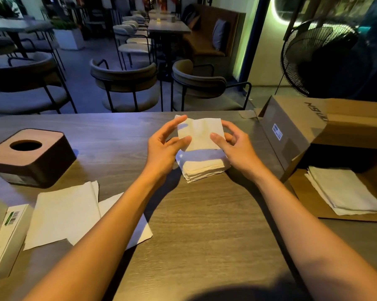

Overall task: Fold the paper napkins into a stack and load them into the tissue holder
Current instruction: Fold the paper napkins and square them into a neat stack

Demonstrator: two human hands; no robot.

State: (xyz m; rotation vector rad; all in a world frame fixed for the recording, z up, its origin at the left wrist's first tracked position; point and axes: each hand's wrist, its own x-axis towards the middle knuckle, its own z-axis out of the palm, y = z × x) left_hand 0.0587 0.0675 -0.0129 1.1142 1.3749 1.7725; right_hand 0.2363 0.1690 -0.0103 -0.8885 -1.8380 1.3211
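A folded white napkin (pixel 199 132) is held in the air above the table between both hands. My left hand (pixel 164 146) pinches its left edge with thumb and fingers. My right hand (pixel 233 144) pinches its right edge, thumb on top. Directly below sits a stack of folded napkins (pixel 202 169) on the wooden table (pixel 204 224). The dark square tissue holder (pixel 30 157), with a round hole in its wooden top, stands at the far left. Unfolded napkins (pixel 68 213) lie flat at the near left.
An open cardboard box (pixel 302 127) lies on its side at the right, with more white napkins (pixel 343 190) on its flap. Two small white boxes (pixel 3 233) sit at the left edge. Chairs and a black fan (pixel 322 55) stand beyond the table.
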